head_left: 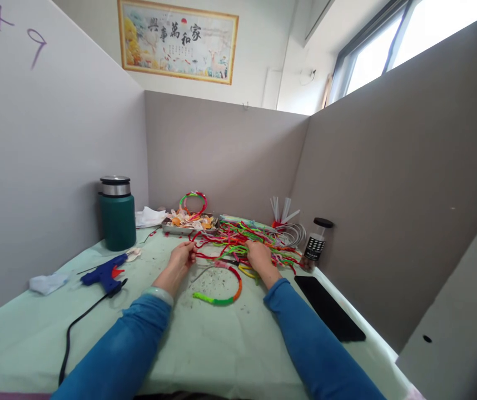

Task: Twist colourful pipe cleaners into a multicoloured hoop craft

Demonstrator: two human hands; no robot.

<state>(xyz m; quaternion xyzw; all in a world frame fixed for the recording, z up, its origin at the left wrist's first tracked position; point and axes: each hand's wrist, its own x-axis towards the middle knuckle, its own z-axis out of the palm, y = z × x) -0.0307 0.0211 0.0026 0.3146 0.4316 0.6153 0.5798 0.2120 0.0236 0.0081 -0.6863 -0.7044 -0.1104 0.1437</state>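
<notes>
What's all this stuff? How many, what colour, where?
Picture: one, gold-framed, wall
Window: one, grey-framed, upper right
Dividers: several, grey, around table
Tablecloth: one, pale green, below
Bottle: one, green, left
Glue gun: one, blue, left
Crumpled papers: two, white, left
Tray: one, silver, back
Bits: many, white and orange, in tray
Ring: one, multicoloured, at tray
Strands: many, multicoloured, centre
Arc: one, multicoloured, front centre
Coil: one, grey, right
Sticks: several, clear, back right
Jar: one, clear, right
Slab: one, black, right
Left hand, right hand: one each, blue-sleeved, at strands

It looks like a craft workshop: grey partitions (225,153) beyond the person's fingers (190,251), a glue gun (103,274) to their left, fuzzy stems (232,240) heaped just past them.
</notes>
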